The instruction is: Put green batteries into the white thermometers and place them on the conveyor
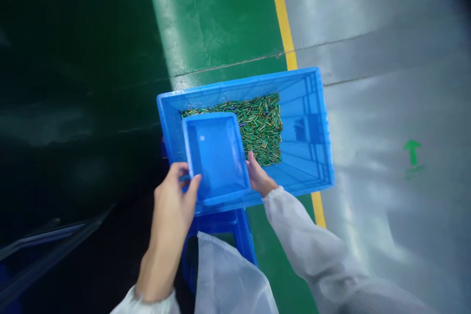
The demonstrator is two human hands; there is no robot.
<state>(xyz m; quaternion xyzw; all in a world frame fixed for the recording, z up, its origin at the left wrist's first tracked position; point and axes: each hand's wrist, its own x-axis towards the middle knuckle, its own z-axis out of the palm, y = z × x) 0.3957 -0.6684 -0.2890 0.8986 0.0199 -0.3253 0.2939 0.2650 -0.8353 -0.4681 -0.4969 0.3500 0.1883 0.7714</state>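
A small blue tray [217, 157], with nothing in it but a tiny pale spot, is held over the left part of a large blue crate [303, 127]. Many small green cylindrical pieces [261, 127] cover the crate's bottom, a few blue ones among them. My left hand [174, 201] grips the tray's lower left edge, thumb over the rim. At the tray's right side is my right hand [258, 175], its thumb along the wall and its other fingers hidden beneath or behind the tray.
Below the crate stands a blue stool-like frame [245, 240], partly behind white cloth [228, 274]. A yellow line [281, 10] divides green floor from grey floor, which bears a green arrow [412, 151]. Metal rails [51, 240] lie at the lower left.
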